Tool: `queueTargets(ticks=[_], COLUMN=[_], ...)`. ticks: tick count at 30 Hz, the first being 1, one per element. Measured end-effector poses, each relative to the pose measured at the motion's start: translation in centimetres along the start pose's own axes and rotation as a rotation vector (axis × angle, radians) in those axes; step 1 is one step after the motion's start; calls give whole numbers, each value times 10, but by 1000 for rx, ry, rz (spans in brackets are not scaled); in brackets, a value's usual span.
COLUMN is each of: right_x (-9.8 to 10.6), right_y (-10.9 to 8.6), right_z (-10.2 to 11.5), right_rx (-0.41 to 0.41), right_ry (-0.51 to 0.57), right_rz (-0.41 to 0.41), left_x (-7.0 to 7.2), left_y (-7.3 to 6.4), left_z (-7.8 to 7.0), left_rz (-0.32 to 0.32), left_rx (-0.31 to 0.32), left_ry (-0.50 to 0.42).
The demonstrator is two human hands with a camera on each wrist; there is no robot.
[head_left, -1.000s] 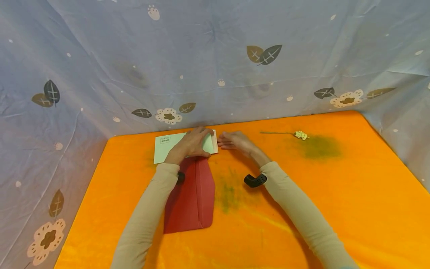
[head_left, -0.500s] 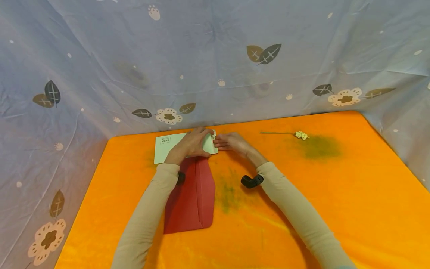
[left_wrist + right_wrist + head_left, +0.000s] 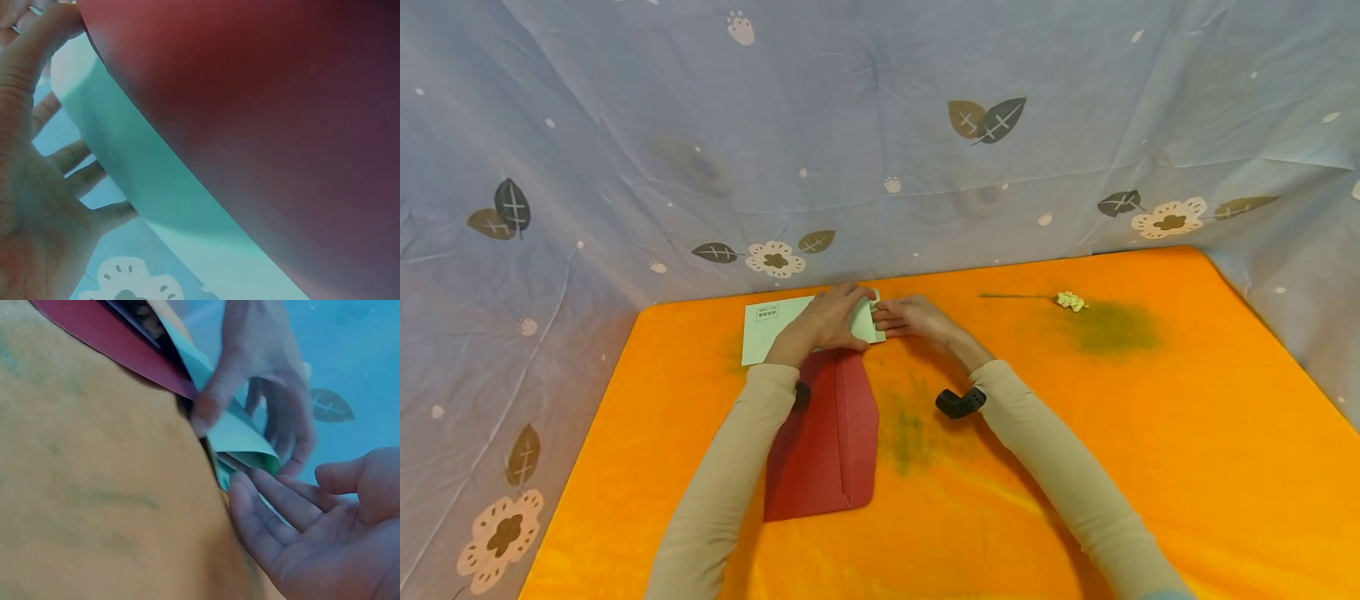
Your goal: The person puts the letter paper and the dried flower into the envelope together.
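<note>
My left hand (image 3: 829,318) spans a pale green envelope (image 3: 762,333) near the table's back edge, thumb on the near long edge and fingers on the far one. In the right wrist view its squeeze bows the envelope's open mouth (image 3: 250,461) apart, and something pale shows inside. Straight fingers of my right hand (image 3: 919,320) reach to that mouth, their tips at or just inside it. Partly beneath my left wrist lies a red envelope (image 3: 820,471), its flap unfolded toward the right. How deep the pale insert sits is hidden.
On the orange table cover (image 3: 1037,500), a dried yellow flower (image 3: 1070,301) on a thin stem lies to the right. A patterned grey-blue curtain (image 3: 880,150) rises right behind the table edge and along both sides.
My right hand has moved slightly left, bringing its fingertips to the envelope's mouth; the pale piece showing at that end is now partly covered. My left hand keeps its hold.
</note>
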State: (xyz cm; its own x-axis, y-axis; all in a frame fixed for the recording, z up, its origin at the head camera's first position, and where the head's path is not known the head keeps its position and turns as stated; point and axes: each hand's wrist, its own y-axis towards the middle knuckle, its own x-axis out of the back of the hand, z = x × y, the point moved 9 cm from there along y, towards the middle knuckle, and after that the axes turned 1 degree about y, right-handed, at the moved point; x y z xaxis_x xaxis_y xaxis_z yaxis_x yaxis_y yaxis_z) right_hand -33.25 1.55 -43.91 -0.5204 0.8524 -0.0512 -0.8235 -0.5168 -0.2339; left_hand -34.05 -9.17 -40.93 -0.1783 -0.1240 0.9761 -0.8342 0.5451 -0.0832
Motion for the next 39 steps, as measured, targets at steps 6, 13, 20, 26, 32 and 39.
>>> queueTargets(ticks=[6, 13, 20, 26, 32, 39], right_x=[26, 95, 154, 204, 239, 252], right_y=[-18, -57, -93, -122, -142, -147], right_z=[13, 24, 30, 26, 15, -4], right_rx=[54, 42, 34, 41, 56, -20], right_ry=[-118, -284, -391, -535, -659, -759], right_rz=[-35, -151, -255, -403, -547, -497], left_x=[0, 0, 1, 1, 2, 1], left_y=[-2, -2, -2, -1, -1, -1], left_z=[0, -1, 2, -1, -2, -1], left_rz=[-3, -11, -24, -33, -43, -40], left_rx=[-3, -19, -10, -28, -39, -35], left_ry=[5, -10, -8, -6, -9, -6])
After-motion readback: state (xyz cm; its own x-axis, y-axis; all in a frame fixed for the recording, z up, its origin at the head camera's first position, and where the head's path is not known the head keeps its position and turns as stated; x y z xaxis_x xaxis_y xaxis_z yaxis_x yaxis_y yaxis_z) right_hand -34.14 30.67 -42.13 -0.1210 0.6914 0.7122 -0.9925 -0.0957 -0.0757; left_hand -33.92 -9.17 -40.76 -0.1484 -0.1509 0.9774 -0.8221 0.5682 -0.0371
